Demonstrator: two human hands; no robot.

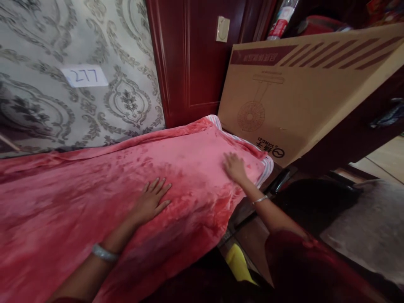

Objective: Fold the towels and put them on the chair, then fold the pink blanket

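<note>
A pink-red plush blanket [78,198] covers a bed that runs from the lower left to the middle. My left hand [151,200] lies flat on the blanket with its fingers spread, open, a silver bracelet on its wrist. My right hand [235,167] rests palm down on the blanket's far corner, fingers stretched out, a thin bracelet on its wrist. Under that corner a striped sheet edge [267,166] shows.
A large cardboard fan box [299,97] leans at the bed's end against a dark red wooden door [195,59]. Patterned grey wallpaper [120,97] with a paper label reading 277 [85,76] backs the bed. A yellow object [238,263] sits low beside the bed.
</note>
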